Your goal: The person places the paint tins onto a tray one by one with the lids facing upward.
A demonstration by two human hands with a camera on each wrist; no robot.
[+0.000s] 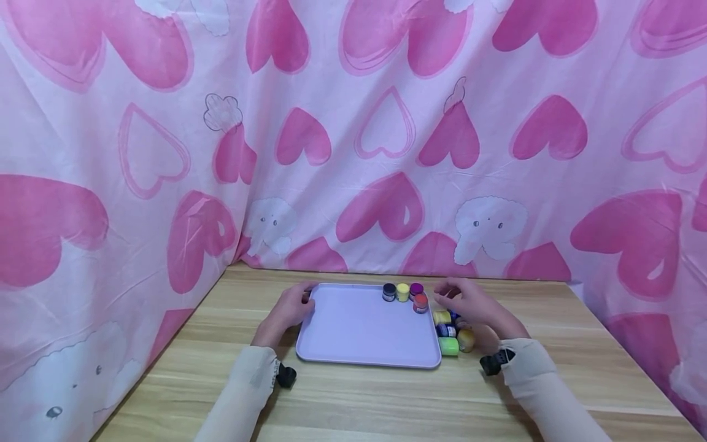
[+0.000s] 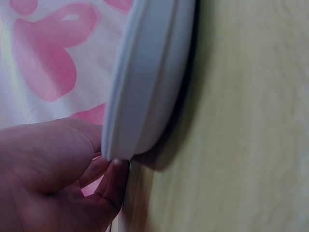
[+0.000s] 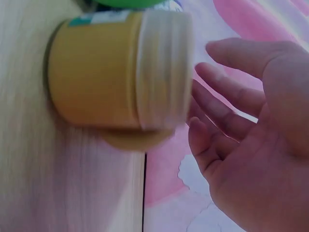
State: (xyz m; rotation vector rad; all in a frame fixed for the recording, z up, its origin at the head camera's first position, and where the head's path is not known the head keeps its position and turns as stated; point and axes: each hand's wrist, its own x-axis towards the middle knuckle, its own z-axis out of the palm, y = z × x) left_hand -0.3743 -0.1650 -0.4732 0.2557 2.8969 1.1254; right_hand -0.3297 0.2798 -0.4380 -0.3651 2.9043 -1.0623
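Pink-and-white fabric printed with hearts [image 1: 381,209] is hung behind and beside a light wood-grained tabletop [image 1: 342,402]. By the person's left hand [image 1: 289,307], the left rim of a pale lilac rectangular tray [image 1: 359,328] is pinched, with the thumb above the rim and fingertips pressed beneath it. Nothing is grasped by the right hand [image 1: 466,302]; its fingers are loosely bent and spread, just beyond the tray's right edge. Beneath and near that hand, outside the tray, a yellow jar [image 1: 442,317], a dark blue labelled jar [image 1: 446,331], a bright green jar [image 1: 449,347] and an ochre jar with a translucent lid [image 1: 466,339] are clustered; others are partly hidden. Within the tray's far right corner, a black jar [image 1: 389,293], a pale yellow jar [image 1: 403,292] and a purple jar [image 1: 417,288] are lined up, with a red jar [image 1: 421,304] placed in front of the purple one. Light sleeves [image 1: 237,387] and black wrist-worn devices [image 1: 286,376] are seen on both arms.
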